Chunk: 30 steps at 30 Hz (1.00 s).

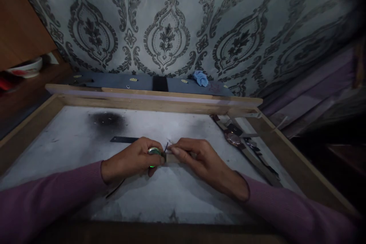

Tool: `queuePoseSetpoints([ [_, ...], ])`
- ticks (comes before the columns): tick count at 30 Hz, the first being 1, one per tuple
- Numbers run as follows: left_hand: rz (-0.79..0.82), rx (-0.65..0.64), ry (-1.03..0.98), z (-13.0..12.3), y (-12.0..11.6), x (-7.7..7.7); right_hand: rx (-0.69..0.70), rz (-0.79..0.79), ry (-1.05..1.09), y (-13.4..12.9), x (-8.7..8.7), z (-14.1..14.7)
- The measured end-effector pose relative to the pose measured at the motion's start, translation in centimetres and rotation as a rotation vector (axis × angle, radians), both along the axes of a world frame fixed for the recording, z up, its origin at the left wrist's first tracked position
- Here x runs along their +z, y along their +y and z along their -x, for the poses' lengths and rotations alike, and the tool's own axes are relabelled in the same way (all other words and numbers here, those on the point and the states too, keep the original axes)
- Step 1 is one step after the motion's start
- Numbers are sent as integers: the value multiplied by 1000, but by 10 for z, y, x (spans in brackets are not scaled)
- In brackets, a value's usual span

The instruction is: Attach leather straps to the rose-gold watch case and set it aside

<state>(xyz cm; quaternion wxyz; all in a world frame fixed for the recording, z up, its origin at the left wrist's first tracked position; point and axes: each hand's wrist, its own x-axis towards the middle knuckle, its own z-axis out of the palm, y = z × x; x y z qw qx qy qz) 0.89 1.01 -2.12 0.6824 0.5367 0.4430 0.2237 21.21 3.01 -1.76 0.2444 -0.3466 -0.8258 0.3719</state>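
My left hand (138, 156) is closed around a wristwatch (154, 151) with a shiny, greenish round face. From beneath that hand a thin strap end (116, 189) sticks out toward the near left. Close beside it, my right hand (200, 156) has thumb and forefinger pinched together at the watch's edge; what they grip is too small to make out. A short, thin dark piece (166, 146) stands up between the two hands. Just below the right fingertips shows a pale tan strip (172, 158), perhaps part of the strap.
A dark flat ruler-like strip (124, 139) lies behind my left hand. At the right, a brown-strapped watch (233, 138) and another watch (251, 144) lie along the wooden rim (300, 164) of the white worktop (137, 122). A crumpled blue cloth (200, 78) sits on the back ledge.
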Motion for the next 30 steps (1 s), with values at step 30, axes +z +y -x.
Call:
queuePoseSetpoints([
  [30,-31,-35,81,3,3,-3,118,-265,-96,-3,-2,-4],
])
